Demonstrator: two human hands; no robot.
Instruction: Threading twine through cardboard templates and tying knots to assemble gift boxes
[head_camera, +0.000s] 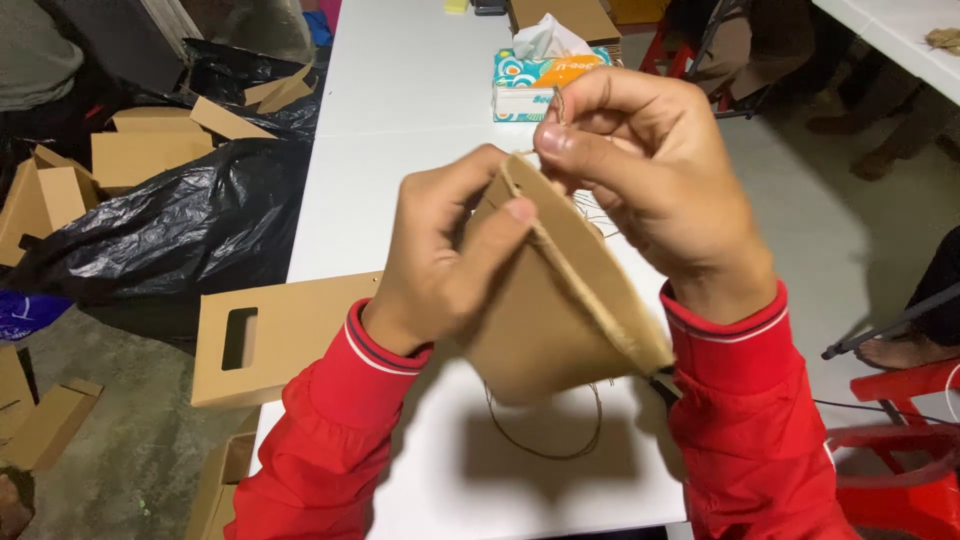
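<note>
Two bare hands in red sleeves meet over a white table (400, 90), both on one brown paper bag (545, 320) held up in the air above the tabletop. The left hand (440, 250) clamps the bag's upper edge, thumb pressed on the near face and the other fingers hidden behind the paper. The right hand (645, 170) is closed, thumb and forefinger pinched together on a thin strand of twine (557, 100) that rises just above the bag's top corner. Where the twine enters the bag is covered by the fingers, so it cannot be made out whether it passes through a hole. A twisted cord (590, 300) runs down along the bag's folded edge, and a loose loop of twine (560, 440) hangs below the bag, partly lost in its shadow on the table. The bag's mouth is pressed flat; what is inside, if anything, cannot be seen.

A flat cardboard piece with a slot handle (270, 345) lies at the table's left edge, half hidden by the left sleeve. Farther back stands a tissue box (535, 80) with a white tissue sticking out of its top. On the floor to the left, a black plastic sheet (170, 230) holds scattered cardboard pieces (140, 150), several cut off by the frame.
</note>
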